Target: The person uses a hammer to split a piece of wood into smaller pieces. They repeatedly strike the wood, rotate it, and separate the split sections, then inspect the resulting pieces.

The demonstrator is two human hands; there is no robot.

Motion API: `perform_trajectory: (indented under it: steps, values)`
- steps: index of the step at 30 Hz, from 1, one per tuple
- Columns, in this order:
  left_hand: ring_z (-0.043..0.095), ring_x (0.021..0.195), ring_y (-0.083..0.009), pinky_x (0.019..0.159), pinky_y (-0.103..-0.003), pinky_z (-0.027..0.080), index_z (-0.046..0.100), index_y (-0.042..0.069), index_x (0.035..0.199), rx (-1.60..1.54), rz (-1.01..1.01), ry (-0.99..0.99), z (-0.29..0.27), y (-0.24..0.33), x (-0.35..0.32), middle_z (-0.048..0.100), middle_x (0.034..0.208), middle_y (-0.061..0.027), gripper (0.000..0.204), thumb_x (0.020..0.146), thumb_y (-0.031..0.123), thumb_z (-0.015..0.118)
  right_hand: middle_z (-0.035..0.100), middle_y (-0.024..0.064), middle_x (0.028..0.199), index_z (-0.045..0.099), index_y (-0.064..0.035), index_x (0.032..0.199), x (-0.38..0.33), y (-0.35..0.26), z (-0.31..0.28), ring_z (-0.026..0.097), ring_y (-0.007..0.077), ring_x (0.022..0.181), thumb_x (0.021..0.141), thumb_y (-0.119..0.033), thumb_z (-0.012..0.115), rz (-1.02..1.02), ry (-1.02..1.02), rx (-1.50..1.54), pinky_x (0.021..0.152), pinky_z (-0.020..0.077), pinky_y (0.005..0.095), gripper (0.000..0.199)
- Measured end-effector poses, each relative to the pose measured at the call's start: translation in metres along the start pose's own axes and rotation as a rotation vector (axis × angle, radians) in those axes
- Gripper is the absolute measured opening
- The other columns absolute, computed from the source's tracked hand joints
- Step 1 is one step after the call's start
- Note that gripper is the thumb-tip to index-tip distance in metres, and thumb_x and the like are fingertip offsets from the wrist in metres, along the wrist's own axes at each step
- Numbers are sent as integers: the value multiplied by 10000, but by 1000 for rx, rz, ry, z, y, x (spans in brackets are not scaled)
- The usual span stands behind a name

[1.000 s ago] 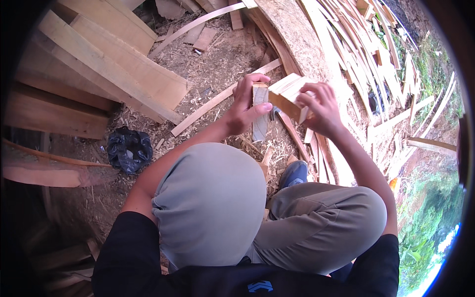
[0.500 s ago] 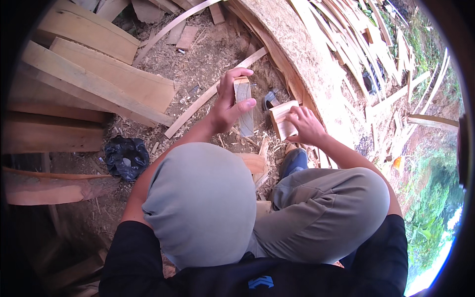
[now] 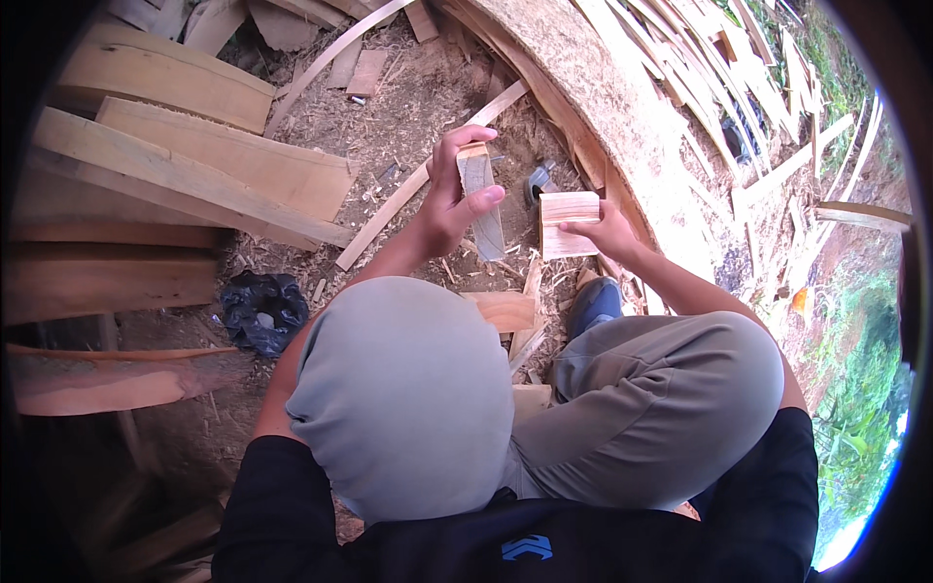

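Note:
My left hand [image 3: 457, 192] grips a narrow wood block [image 3: 480, 209] upright, thumb on the near side and fingers around the far end. Its greyish face with curved grain lines is toward me. In my right hand [image 3: 608, 233] is a squarish pale wood block [image 3: 570, 216] with reddish grain stripes, pinched at its right side with the thumb across its face. The two blocks are apart, a small gap between them. Just beyond the gap, a dark metal tool head [image 3: 540, 181] rests on the ground, partly hidden; its exact kind cannot be made out.
Thick planks [image 3: 224, 155] are piled at the left, above a crumpled black plastic bag [image 3: 262, 313]. A large curved slab of wood [image 3: 573, 87] rises beyond my hands. Thin offcuts [image 3: 680, 58] heap at the far right. A wood piece [image 3: 501, 310] lies near my shoe [image 3: 595, 303].
My right hand has turned its block so its broad striped face shows more squarely, and the fingers have shifted to its right side. The left hand keeps its hold nearly unmoved.

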State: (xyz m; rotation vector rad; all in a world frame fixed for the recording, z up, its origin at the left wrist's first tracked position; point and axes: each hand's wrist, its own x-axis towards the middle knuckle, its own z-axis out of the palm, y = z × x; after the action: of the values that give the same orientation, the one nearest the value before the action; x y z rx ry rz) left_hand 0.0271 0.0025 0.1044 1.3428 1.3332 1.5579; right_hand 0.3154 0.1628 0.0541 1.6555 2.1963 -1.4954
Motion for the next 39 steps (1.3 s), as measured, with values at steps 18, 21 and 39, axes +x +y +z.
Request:
perform_trajectory:
  steps: [18,21,39]
  values:
    - [414,1268,-288,1142,-441,258,424,83,1387,-3,8,64,7,2,-3,448,1323,-125,654,841,354,661,662,145,1226,519,19,1343,-15,-133,-38,637,221,1182,785,-226,882,-411,-329,492,1070,476,370,709]
    - [408,1304,-243,1153,-442,310,324,85,1450,46,23,18,3,-2,-4,397,1347,-121,714,838,287,632,662,128,1213,515,-9,1302,-25,-139,-35,630,207,1188,764,-163,908,-443,-329,520,1076,462,368,684]
    - [421,1283,-259,1110,-448,367,288,112,1459,-206,-29,-9,1,5,-11,382,1356,-120,792,866,292,781,669,124,1171,512,-21,1215,-50,-155,-36,641,210,1166,741,-180,950,-480,-311,454,1036,495,382,665]
